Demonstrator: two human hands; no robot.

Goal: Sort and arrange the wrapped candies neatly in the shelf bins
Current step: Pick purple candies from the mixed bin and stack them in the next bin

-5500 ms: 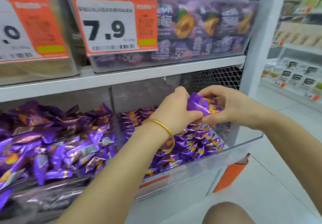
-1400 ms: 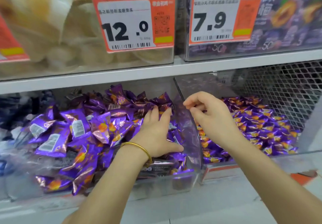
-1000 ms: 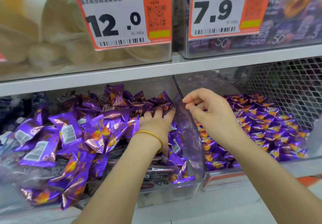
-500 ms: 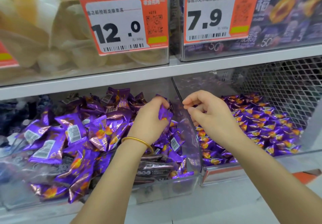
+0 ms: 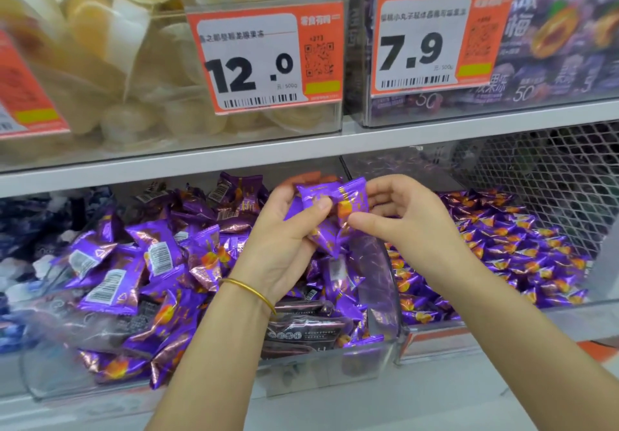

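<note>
My left hand (image 5: pixel 284 236) grips a small bunch of purple wrapped candies (image 5: pixel 335 216) lifted above the divider between two clear bins. My right hand (image 5: pixel 408 216) pinches the lower right corner of the front candy. Below on the left, a clear bin (image 5: pixel 207 377) holds a loose jumbled pile of purple candies (image 5: pixel 134 273). In the right bin (image 5: pixel 469 337) the purple and orange candies (image 5: pixel 509 253) lie in tidy overlapping rows. A gold bangle circles my left wrist.
Above, a white shelf (image 5: pixel 301 149) carries clear bins with pale jelly cups (image 5: pixel 134 62) and purple packs, fronted by orange price tags reading 12.0 (image 5: pixel 264 58) and 7.9 (image 5: pixel 435 42). Wire mesh (image 5: pixel 552 176) backs the right bin. Dark blue packs (image 5: pixel 20 216) sit far left.
My left hand has lifted out of the left bin with candies in its grip. My right hand has come over from the divider and taken hold of the front candy.
</note>
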